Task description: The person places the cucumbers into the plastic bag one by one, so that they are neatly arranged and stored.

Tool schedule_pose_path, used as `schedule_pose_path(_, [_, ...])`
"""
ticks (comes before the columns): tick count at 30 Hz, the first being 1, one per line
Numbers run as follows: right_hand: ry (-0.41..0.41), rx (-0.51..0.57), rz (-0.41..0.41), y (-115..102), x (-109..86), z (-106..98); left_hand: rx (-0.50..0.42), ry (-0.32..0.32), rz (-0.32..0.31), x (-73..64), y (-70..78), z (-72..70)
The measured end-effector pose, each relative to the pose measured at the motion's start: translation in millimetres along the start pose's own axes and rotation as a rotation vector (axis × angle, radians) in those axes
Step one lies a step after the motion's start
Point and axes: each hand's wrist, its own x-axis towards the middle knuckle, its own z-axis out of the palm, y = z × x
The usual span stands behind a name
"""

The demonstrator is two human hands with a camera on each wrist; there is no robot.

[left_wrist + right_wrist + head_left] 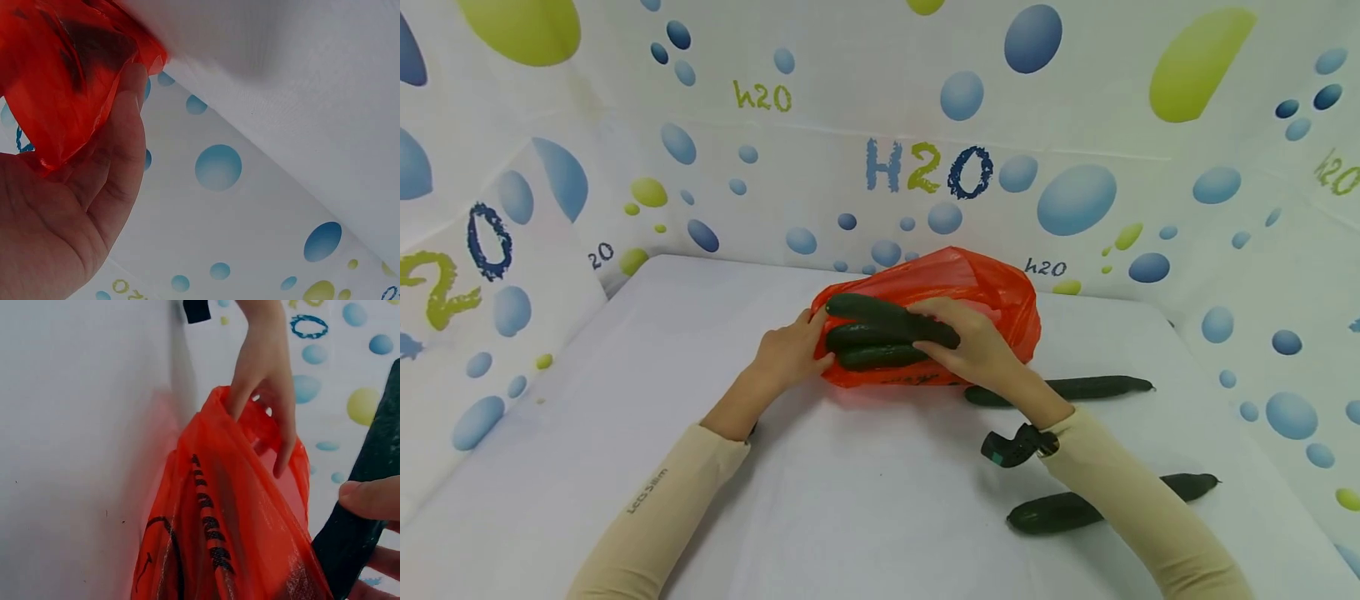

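the right hand [973,340] has thumb and fingers clamped on the right end of a cucumber [876,309], its left end beyond the fingertips, above two others [880,357] in the bag [955,275]. the left hand [786,352] pinches the bag's left rim.

Bubble-print sheets [842,117] make this a curtained booth

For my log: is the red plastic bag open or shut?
Open: the left hand holds the plastic bag by its rim; cucumbers show inside.
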Motion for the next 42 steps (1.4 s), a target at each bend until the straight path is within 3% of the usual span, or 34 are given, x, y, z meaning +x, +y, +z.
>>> schedule_pose_path(7, [-0.175, -0.078, 0.145, 4, 1.1, -2, -0.008, -0.008, -0.002, 0.5, 1.2, -3.7])
schedule_pose_path(15, [-0.279, -0.043, 0.275, 20, -3.5, 3, -0.026, -0.034, -0.015, 0.3, -0.3, -8.3])
schedule_pose_path(25, [-0.343, -0.053, 0.299, 28, -10.0, 11, -0.025, -0.024, -0.006, -0.2, -1.4, -5.6])
schedule_pose_path(31, [-0.331, -0.032, 0.320, 32, -18.0, 20, -0.029, 0.010, 0.004, -2.2, 0.2, -6.0])
schedule_pose_path(42, [-0.416, -0.096, 0.351, 34, -23.1, 27, -0.045, -0.007, 0.004, -1.7, 0.9, -4.6])
